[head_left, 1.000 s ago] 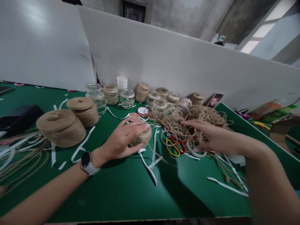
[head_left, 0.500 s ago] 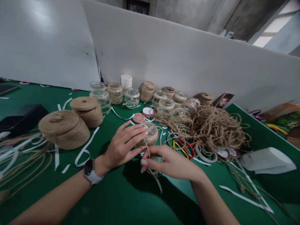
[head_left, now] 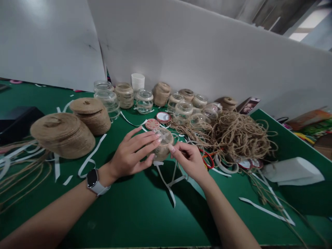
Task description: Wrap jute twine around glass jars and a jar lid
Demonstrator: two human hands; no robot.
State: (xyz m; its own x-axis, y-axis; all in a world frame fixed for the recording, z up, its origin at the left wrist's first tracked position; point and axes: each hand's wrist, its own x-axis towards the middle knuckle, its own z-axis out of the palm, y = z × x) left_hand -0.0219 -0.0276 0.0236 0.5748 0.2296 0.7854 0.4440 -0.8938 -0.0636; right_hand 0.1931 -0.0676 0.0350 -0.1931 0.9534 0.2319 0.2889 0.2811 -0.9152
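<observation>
A small glass jar (head_left: 164, 139) wrapped in jute twine stands on the green table, its flat top face showing crossed pale strips. My left hand (head_left: 136, 151), with a watch at the wrist, holds the jar from the left, fingers across its top and thumb at its near side. At the jar's right side, the fingers of my right hand (head_left: 188, 158) are pinched together on the twine, which is mostly hidden by them. White tape strips (head_left: 168, 185) trail below the jar onto the table. Red-handled scissors (head_left: 209, 158) lie partly behind my right hand.
Two large twine spools (head_left: 63, 133) stand at left. Several glass jars (head_left: 144, 101), some twine-wrapped, line the back by a white partition (head_left: 181, 45). A tangled twine heap (head_left: 241, 136), a phone (head_left: 250, 105) and a white roll (head_left: 294, 171) sit at right. Jar lids (head_left: 152, 124) lie behind the jar.
My right hand has moved up and right, from in front of the jar to its right side. My left hand stays on the jar. The view has shifted slightly.
</observation>
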